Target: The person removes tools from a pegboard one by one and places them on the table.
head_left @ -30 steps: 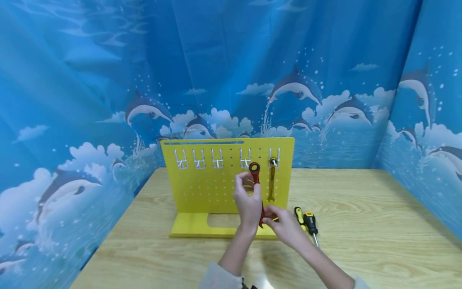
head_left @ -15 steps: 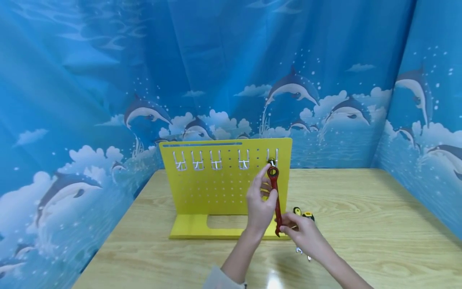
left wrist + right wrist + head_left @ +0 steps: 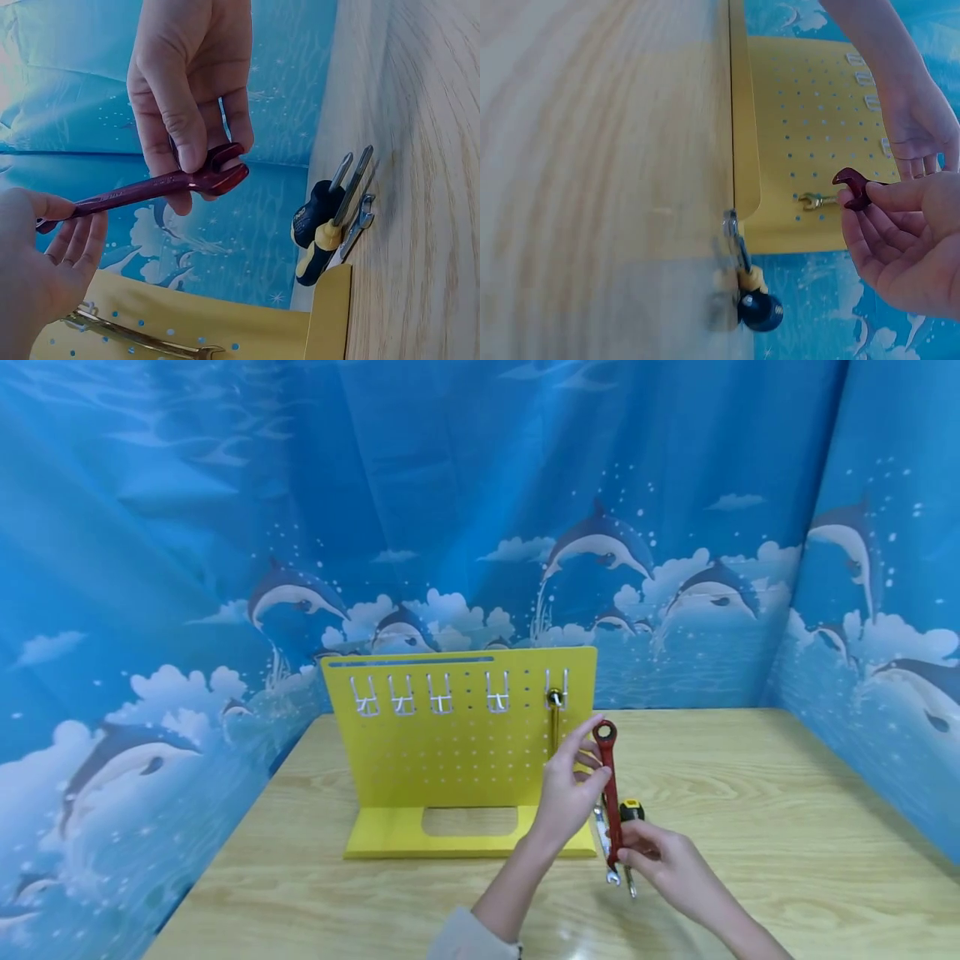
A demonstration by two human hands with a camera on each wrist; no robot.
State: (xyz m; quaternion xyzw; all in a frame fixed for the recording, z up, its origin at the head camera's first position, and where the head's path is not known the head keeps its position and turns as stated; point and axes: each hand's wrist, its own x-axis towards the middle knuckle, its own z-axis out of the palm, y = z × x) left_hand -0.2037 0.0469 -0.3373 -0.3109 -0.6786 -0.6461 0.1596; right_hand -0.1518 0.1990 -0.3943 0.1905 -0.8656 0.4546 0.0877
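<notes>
Both hands hold a red ratcheting combination wrench [image 3: 611,789], its ring end up, just right of the yellow pegboard [image 3: 442,752]. My left hand [image 3: 566,797] pinches it below the ring between thumb and fingers. Lower down, my right hand [image 3: 671,866] pinches the shank by the open end, which shows clearly as a red jaw end of the wrench [image 3: 214,176] in the left wrist view. A gold-coloured wrench [image 3: 555,724] hangs from the rightmost hook of the board; the left hand covers its lower part in the head view.
On the wooden table [image 3: 750,810], right of the board, lie a black-handled screwdriver [image 3: 319,214], a yellow-and-black screwdriver [image 3: 327,238] and a silver wrench [image 3: 360,223]. Several white wire hooks [image 3: 440,695] line the board's upper part. A blue dolphin-print curtain [image 3: 420,527] stands behind.
Both hands have carried the red wrench rightward, from in front of the pegboard to beyond its right edge. The grip stays much the same. The head view has shifted slightly.
</notes>
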